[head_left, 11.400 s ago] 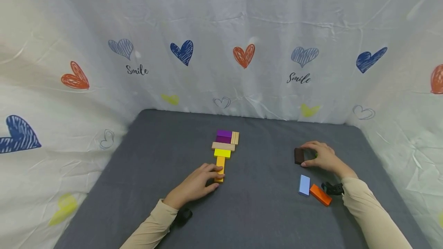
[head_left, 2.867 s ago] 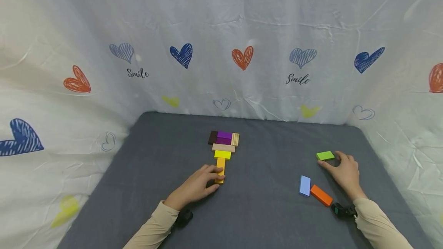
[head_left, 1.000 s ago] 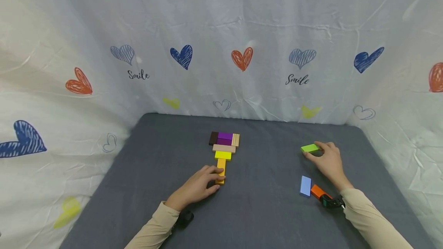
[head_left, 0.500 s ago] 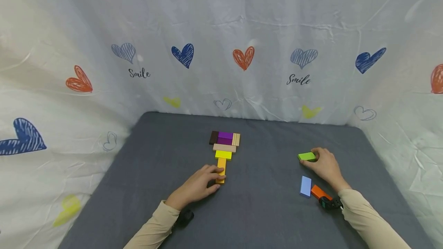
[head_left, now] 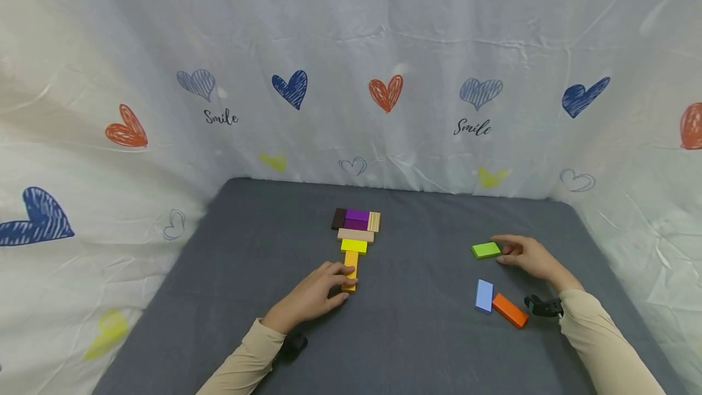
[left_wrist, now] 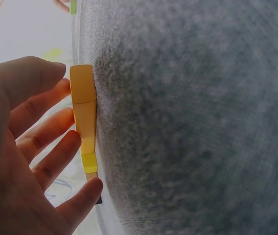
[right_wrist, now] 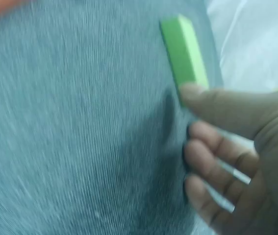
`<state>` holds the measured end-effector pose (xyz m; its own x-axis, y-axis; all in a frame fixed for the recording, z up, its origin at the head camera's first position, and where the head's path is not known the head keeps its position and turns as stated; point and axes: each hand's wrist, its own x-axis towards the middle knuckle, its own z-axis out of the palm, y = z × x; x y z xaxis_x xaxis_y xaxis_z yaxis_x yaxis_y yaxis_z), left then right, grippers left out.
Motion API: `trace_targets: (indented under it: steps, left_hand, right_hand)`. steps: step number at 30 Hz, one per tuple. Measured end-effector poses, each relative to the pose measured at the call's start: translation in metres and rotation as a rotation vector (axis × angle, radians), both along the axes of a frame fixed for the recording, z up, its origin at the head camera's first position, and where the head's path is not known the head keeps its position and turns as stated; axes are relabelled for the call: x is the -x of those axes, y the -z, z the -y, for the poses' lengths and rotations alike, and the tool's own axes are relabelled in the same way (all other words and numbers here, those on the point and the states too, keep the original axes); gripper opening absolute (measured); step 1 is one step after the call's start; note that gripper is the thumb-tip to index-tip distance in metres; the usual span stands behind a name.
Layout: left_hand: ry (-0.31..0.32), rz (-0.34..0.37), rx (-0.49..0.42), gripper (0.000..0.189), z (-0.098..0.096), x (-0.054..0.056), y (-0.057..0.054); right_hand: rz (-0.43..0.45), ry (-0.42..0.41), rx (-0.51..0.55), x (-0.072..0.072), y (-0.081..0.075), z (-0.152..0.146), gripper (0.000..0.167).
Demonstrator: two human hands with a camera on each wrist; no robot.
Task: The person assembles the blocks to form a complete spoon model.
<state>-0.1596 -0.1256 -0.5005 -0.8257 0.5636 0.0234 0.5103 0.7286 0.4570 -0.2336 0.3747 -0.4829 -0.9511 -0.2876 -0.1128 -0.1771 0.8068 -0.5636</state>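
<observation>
My left hand point(head_left: 308, 296) rests its fingertips on a yellow-orange block point(head_left: 351, 258), the near end of an arrangement. Beyond it lie a bright yellow block point(head_left: 354, 246) and a tan block point(head_left: 356, 235). At the far end, dark brown point(head_left: 339, 219), purple point(head_left: 357, 219) and striped wood point(head_left: 374, 221) blocks stand side by side. In the left wrist view, loosely bent fingers line the side of the yellow-orange block point(left_wrist: 83, 117). My right hand point(head_left: 534, 259) is at the right end of a flat green block point(head_left: 485, 250). In the right wrist view a digit overlaps that green block's end point(right_wrist: 180, 54), the other fingers loosely bent.
A light blue block point(head_left: 484, 295) and an orange block point(head_left: 510, 310) lie nearer the person, their corners close together. Grey cloth point(head_left: 417, 334) covers the table. A white curtain point(head_left: 340, 29) printed with hearts hangs behind and at both sides.
The dark brown block went from the right side to beside the purple one. My right hand then shifted the green block left, lowered it nearer the blue block, and has loosened and drawn back right.
</observation>
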Motion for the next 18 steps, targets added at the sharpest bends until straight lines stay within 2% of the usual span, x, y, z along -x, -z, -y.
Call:
trace_targets:
  steps: [8,18]
  left_hand:
    - [0.004,0.014,0.001,0.032,0.0,0.001,0.001]
    - [-0.002,0.021,-0.004,0.032,0.0,0.001,-0.001]
  right_hand:
    - [-0.054,-0.008,-0.028,0.009,0.007,-0.01,0.044]
    - [-0.169,0.017,-0.07,0.011,0.012,-0.008,0.038]
